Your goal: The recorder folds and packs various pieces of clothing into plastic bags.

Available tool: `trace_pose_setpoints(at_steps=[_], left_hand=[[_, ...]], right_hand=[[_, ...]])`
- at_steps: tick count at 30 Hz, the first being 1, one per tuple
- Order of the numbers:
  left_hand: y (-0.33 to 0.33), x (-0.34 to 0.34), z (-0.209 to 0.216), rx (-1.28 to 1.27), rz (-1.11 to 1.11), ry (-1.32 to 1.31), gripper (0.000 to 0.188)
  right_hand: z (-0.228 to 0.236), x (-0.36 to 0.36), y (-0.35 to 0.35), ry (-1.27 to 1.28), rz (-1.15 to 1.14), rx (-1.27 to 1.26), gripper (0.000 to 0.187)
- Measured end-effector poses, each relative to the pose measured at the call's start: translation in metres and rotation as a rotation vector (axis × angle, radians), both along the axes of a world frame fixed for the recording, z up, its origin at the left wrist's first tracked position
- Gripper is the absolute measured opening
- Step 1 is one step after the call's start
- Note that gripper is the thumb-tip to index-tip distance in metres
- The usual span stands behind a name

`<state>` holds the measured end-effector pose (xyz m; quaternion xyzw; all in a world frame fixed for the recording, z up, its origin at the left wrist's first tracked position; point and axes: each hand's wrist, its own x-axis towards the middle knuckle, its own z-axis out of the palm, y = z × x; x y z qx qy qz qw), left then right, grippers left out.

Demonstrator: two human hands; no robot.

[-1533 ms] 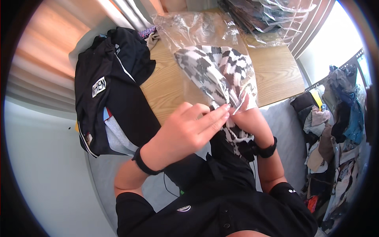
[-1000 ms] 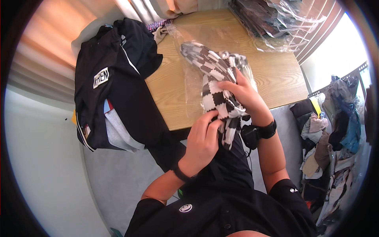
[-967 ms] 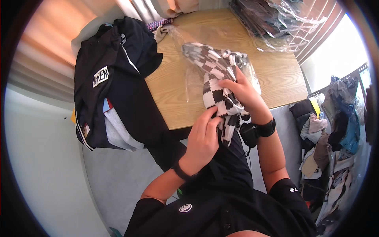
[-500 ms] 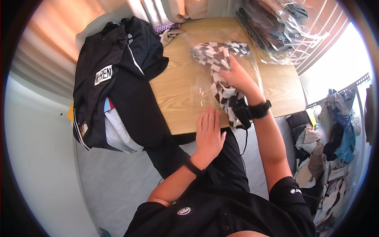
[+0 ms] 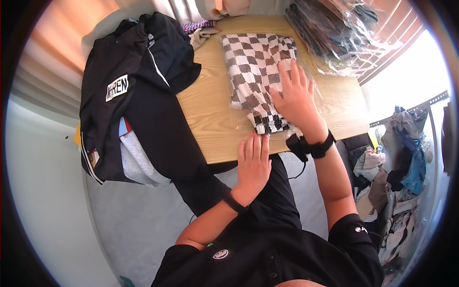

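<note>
A folded garment in a brown, black and white checkered print [image 5: 256, 67] lies flat inside a clear plastic bag [image 5: 238, 114] on the wooden table. Its gathered, elastic-looking end sticks out toward me, darker than the bagged part. Over the garment's right side my right hand [image 5: 297, 98] is spread, fingers apart, seemingly resting on the plastic. At the table's front edge my left hand [image 5: 253, 165] lies flat with straight fingers, its tips just below the gathered end. Whether those fingertips press on the bag's edge, I cannot tell.
Dark clothing with white stripes [image 5: 158, 115] covers the table's left side and hangs over the edge. Plastic-wrapped garments [image 5: 330, 33] are piled at the far right of the wooden table [image 5: 210, 129]. More clothes [image 5: 382, 182] lie heaped at lower right, beside a perforated metal rail [image 5: 437, 98].
The bunched garment has been laid out flat and wide in the bag. My right hand has let go of it and opened, moving slightly toward me. My left hand has barely moved.
</note>
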<state>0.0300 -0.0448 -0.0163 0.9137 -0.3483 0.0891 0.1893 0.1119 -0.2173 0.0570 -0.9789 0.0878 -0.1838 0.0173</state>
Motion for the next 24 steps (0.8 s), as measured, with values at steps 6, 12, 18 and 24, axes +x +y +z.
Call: trace_pose_setpoints(at_steps=[6,12,18,24], left_hand=[[0.004,0.002,0.002,-0.031,-0.020,-0.024,0.074],[0.007,0.000,0.007,-0.084,-0.046,0.022,0.067],[0.039,0.024,0.045,-0.387,-0.185,-0.064,0.066],[0.020,0.045,0.044,-0.079,-0.317,0.109,0.064]], right_hand=[[-0.029,-0.024,0.006,0.264,0.010,0.300,0.069],[-0.027,-0.013,0.000,0.294,-0.038,0.242,0.072],[-0.011,-0.103,0.010,-0.166,0.128,0.767,0.020],[-0.049,-0.174,0.015,0.220,-0.057,1.736,0.015]])
